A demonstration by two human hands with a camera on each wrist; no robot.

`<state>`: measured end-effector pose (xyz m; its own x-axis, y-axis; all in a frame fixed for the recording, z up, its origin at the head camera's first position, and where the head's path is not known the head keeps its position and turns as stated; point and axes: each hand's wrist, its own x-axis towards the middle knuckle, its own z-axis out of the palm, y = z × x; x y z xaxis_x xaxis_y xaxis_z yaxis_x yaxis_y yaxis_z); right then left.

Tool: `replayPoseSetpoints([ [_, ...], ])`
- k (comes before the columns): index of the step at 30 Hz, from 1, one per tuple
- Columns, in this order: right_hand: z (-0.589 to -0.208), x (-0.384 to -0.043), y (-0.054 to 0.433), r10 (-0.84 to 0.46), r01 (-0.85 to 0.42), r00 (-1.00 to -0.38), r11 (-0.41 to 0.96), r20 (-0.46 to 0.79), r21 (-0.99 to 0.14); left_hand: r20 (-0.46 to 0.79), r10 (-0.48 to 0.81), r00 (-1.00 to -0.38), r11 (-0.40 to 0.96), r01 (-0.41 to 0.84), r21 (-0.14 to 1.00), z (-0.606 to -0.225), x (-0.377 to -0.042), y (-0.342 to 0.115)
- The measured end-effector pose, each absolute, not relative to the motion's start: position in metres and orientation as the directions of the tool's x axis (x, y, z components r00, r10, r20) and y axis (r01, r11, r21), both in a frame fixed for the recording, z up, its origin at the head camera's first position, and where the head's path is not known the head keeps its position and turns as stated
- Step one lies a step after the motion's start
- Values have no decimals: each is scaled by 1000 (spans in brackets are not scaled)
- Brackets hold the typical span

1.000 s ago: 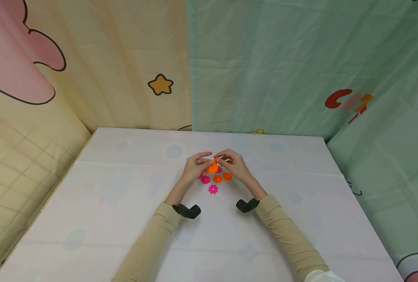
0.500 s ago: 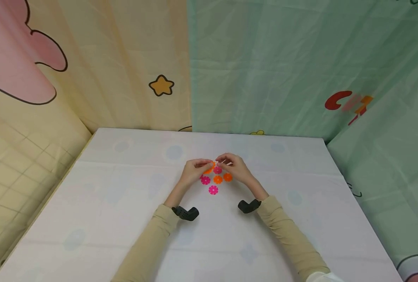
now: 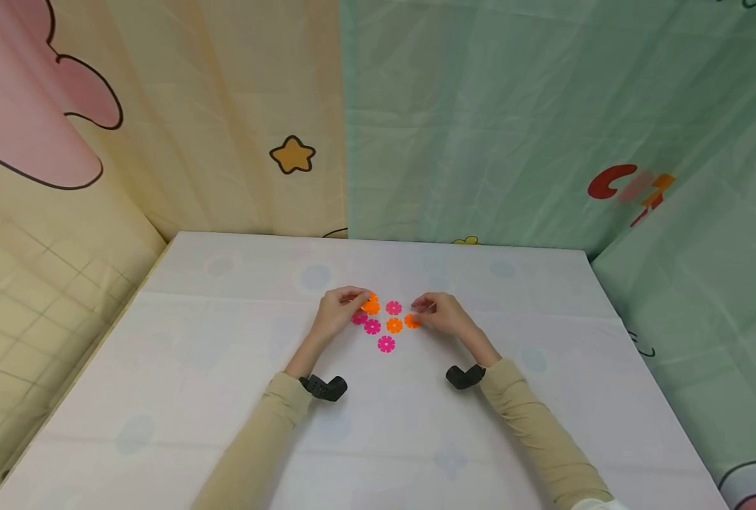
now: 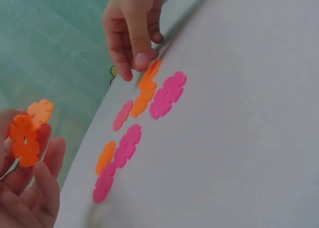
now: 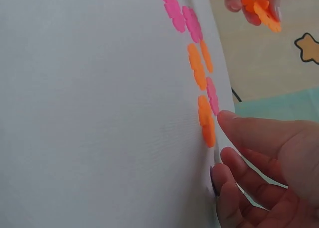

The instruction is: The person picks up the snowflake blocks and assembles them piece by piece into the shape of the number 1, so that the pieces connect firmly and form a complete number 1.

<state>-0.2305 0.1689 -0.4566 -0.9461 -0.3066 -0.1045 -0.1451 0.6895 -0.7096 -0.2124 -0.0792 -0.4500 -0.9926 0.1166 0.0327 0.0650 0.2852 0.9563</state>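
Note:
My left hand [image 3: 338, 309] pinches two orange notched, flower-shaped plastic discs [image 4: 24, 141], joined at an angle and raised off the table. The pair also shows at the top of the right wrist view. My right hand [image 3: 443, 313] hovers at the right of the loose discs, fingers loosely bent and holding nothing. Its thumb is close to the rightmost orange disc [image 3: 411, 321]; whether they touch I cannot tell. Between the hands lie another orange disc [image 3: 395, 326] and several pink discs, including the nearest pink disc [image 3: 386, 344] and a farther pink disc [image 3: 393, 308].
A white table [image 3: 224, 397] with a faint pattern lies under everything. Beyond its back edge hang a cream curtain [image 3: 224, 106] and a green curtain [image 3: 480, 106]. A black wrist device [image 3: 324, 388] sits on the left wrist, and a similar device [image 3: 465, 377] on the right.
The hands were together over the orange discs and have drawn apart. The left moved left with the joined pair; the right let go and moved right and lower, toward the rightmost orange disc.

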Motion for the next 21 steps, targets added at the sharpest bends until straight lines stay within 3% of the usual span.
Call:
replayPoseSetpoints([
  [14,-458,-227,171,-342,-209,-936,740,-90,-639,-21,108,-994,207,2,978,-461,-214,-90],
  [21,-456,-226,169,-330,-191,-941,705,-78,-683,-35,138,-990,180,-9,984,-463,-213,-90],
])
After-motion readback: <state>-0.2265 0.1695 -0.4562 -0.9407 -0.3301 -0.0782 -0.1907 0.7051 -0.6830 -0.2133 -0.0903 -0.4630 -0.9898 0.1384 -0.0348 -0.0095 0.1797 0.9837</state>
